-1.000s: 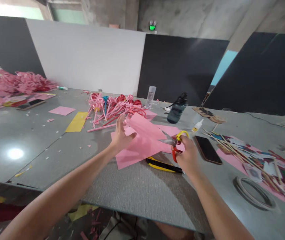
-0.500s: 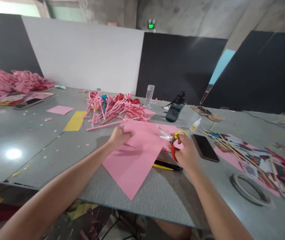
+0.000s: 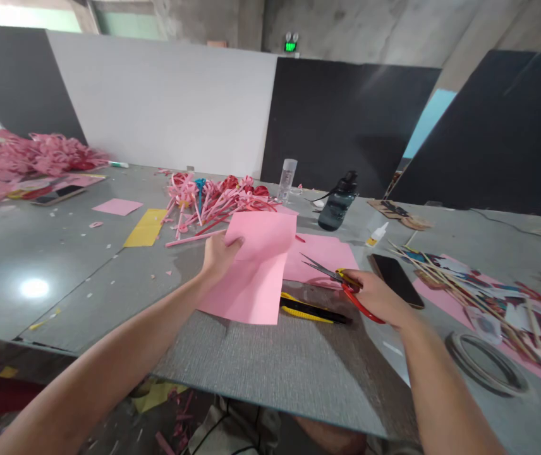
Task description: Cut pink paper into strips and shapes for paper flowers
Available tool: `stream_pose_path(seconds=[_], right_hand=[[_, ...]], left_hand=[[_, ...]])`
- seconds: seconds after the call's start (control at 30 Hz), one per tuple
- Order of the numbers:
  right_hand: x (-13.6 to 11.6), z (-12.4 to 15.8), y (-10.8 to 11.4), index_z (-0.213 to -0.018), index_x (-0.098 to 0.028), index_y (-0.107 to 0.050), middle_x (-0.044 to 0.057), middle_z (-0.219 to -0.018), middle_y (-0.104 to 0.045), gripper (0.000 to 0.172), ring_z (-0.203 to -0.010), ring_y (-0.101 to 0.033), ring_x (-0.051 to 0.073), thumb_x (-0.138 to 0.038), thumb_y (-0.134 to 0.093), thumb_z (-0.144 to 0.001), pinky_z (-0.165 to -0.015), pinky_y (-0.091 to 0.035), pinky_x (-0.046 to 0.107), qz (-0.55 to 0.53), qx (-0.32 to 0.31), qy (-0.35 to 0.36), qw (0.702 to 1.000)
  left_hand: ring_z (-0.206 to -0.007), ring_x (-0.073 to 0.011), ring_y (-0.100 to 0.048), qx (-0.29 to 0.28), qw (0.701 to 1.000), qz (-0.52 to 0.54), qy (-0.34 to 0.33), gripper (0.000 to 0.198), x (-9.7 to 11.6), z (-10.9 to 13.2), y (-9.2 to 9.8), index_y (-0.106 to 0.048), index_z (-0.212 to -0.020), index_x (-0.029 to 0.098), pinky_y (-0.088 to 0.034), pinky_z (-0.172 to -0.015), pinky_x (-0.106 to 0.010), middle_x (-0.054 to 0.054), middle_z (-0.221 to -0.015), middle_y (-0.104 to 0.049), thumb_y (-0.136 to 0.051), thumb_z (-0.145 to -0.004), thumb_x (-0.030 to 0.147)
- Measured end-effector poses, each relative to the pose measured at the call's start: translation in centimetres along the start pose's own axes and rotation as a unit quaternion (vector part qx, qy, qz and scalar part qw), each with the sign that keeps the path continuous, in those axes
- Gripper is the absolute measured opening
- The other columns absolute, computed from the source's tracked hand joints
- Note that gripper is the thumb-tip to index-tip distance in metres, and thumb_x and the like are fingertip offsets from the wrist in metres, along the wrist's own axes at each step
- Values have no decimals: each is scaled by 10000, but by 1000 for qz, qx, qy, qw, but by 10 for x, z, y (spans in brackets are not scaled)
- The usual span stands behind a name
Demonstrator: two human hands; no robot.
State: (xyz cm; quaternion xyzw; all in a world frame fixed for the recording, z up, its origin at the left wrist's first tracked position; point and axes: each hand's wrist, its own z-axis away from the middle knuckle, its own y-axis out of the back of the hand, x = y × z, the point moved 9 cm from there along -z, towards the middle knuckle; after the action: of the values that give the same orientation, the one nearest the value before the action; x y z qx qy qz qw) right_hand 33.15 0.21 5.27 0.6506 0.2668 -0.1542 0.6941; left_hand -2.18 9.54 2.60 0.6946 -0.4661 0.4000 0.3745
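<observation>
My left hand [image 3: 222, 256] pinches the left edge of a pink paper sheet [image 3: 256, 272], which is lifted and bent above the table. Scissors [image 3: 323, 270] with yellow and red handles are in my right hand [image 3: 375, 296]; their blades are slightly parted, point left, and are apart from the lifted sheet. Under the blades lies more pink paper [image 3: 325, 249] on the table. A black and yellow utility knife [image 3: 315, 309] lies in front of it, its left end by the sheet's edge.
Pink paper flowers [image 3: 218, 199] are heaped behind the sheet. A dark water bottle [image 3: 339, 205], clear cylinder [image 3: 287, 180], glue bottle [image 3: 377, 235] and phone [image 3: 396, 278] stand or lie rightward. Tape rolls [image 3: 486, 363] and sticks [image 3: 469, 291] lie far right; yellow paper [image 3: 146, 227] is left.
The scissors have moved right, away from the held sheet, and turned in my right hand. The sheet has been lifted and turned, baring more of the paper and the knife beneath.
</observation>
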Motion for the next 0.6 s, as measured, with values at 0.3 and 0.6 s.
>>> stream_pose_path(seconds=[0.3,0.6], right_hand=[[0,2,-8,-852,-209,-704,52,-878,-761,202,-803,-674,264,-374,-726,-738,-739,-497,329,24,-16,-19,999],[14,2,-3,-811,-196,-743,56,-777,-756,205,-741,-679,259,-373,-741,-707,-672,-482,310,47,-4,-54,997]], left_hand=[[-701,-197,-631,13,999,4,-30,174,14,2,3,-764,-803,173,-444,-659,-274,-12,-700,-688,-761,-771,344],[-760,-186,-679,-6,996,89,-4,285,4,1,-8,-782,-933,154,-531,-696,-293,-37,-847,-755,-791,-744,367]])
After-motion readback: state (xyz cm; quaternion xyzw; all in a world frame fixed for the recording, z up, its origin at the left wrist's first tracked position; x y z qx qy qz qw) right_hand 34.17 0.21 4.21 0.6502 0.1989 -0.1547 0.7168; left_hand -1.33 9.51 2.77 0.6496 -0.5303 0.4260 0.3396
